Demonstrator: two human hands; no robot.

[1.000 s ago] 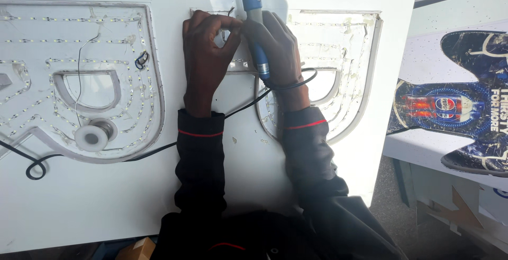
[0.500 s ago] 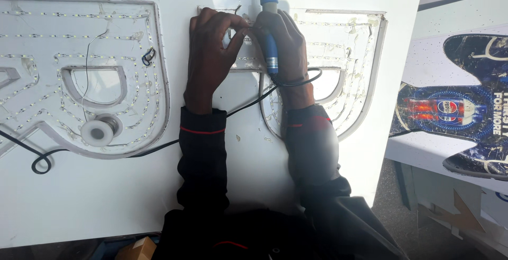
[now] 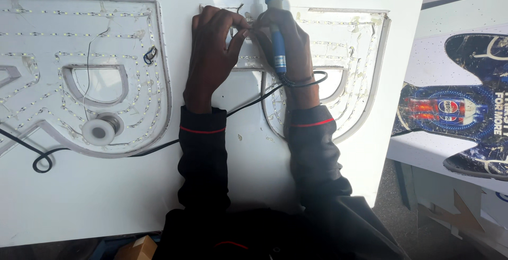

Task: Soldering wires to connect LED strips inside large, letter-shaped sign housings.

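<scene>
Right hand (image 3: 290, 45) grip clenched on blue soldering iron (image 3: 275, 24); left hand (image 3: 211, 53) pinching thin wire (image 3: 239, 10)

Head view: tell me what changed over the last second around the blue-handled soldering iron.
Little changed. The right hand still grips the blue-handled soldering iron, which has come a bit more upright, tip toward the top edge of the right white channel letter. The left hand stays pinching thin wires beside it. The white solder spool and black cable lie as before.
</scene>
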